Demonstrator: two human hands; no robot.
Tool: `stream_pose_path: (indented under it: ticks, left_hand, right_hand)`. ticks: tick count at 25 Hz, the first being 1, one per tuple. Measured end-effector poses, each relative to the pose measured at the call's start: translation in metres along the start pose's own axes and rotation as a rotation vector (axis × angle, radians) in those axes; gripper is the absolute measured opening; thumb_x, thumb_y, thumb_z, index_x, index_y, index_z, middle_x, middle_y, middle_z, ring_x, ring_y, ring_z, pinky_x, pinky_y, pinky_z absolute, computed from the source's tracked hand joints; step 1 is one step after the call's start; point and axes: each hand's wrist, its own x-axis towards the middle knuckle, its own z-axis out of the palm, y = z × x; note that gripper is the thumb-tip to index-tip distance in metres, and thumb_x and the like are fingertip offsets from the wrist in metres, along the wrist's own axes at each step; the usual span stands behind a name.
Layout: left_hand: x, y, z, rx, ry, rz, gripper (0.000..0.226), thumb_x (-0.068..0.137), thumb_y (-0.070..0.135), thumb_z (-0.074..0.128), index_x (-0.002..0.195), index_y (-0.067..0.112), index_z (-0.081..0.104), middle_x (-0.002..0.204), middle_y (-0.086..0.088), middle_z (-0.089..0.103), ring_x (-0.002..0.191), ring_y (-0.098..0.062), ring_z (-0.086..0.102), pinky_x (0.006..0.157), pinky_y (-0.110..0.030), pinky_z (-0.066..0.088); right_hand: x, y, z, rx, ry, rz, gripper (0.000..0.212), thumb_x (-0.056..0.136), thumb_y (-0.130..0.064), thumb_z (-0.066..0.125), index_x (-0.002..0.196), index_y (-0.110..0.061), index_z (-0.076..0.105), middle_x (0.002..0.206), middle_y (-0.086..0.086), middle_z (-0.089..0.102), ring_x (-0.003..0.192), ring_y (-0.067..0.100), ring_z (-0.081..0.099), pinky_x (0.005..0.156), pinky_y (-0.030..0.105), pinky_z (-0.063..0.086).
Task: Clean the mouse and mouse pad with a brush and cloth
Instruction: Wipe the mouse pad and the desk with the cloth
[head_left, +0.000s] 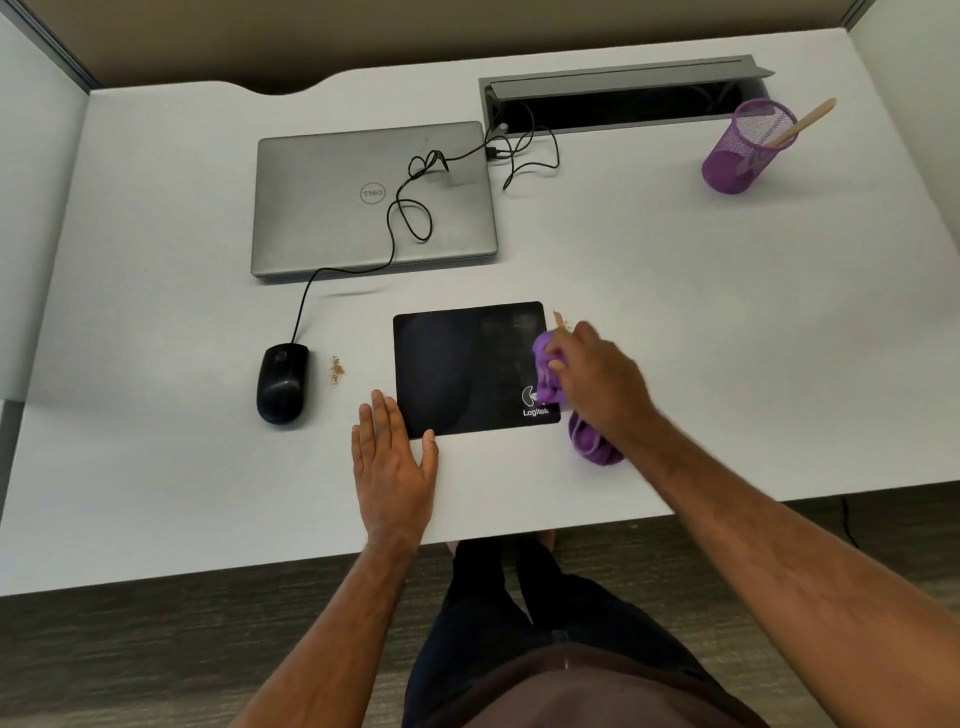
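Observation:
A black mouse pad (457, 369) with a white logo lies on the white desk (727, 322). My right hand (597, 382) grips a bunched purple cloth (548, 371) on the pad's right edge; more of the cloth hangs below my wrist. My left hand (392, 462) lies flat on the desk at the pad's near left corner, thumb touching its front edge. A black wired mouse (282, 382) sits left of the pad. A wooden brush handle (802, 122) sticks out of a purple mesh cup (743, 150) at the far right.
Brown crumbs lie in a small pile (336, 371) between mouse and pad, and another speck (560, 319) sits by the pad's far right corner. A closed grey laptop (363, 202) with the mouse cable looped over it lies behind. A cable tray (623, 98) is open at the back.

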Motion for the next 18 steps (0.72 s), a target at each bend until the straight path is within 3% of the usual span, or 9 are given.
stream_pose_path:
  ticks: [4,10,18]
  left_hand:
    - [-0.001,-0.001,-0.001,-0.021,-0.008,0.002,0.076,0.105,0.055,0.024,0.165,0.013,0.005,0.174,-0.002,-0.001,0.161,-0.017,-0.005,0.131,-0.041,0.006]
    - [0.002,0.007,-0.002,-0.091,0.020,0.000,0.073,0.105,0.041,0.040,0.166,0.015,0.009,0.174,0.000,0.002,0.161,-0.018,-0.002,0.131,-0.044,0.007]
    - [0.007,0.010,0.006,0.015,0.046,0.024,0.071,0.101,0.035,0.033,0.166,0.015,0.013,0.174,0.000,0.007,0.161,-0.020,-0.001,0.131,-0.048,0.009]
  right_hand:
    - [0.029,0.041,-0.037,0.109,0.125,0.084,0.023,0.101,-0.025,0.058,0.123,-0.021,0.057,0.119,0.009,0.058,0.100,0.039,0.065,0.080,0.043,0.051]
    - [0.079,0.075,-0.051,0.106,0.050,0.066,0.045,0.102,-0.014,0.058,0.146,-0.008,0.048,0.144,0.017,0.053,0.130,0.037,0.051,0.107,0.045,0.043]
    - [0.118,0.056,-0.015,-0.073,-0.077,-0.080,0.049,0.100,-0.008,0.059,0.148,-0.013,0.050,0.145,0.012,0.052,0.126,0.034,0.050,0.103,0.042,0.043]
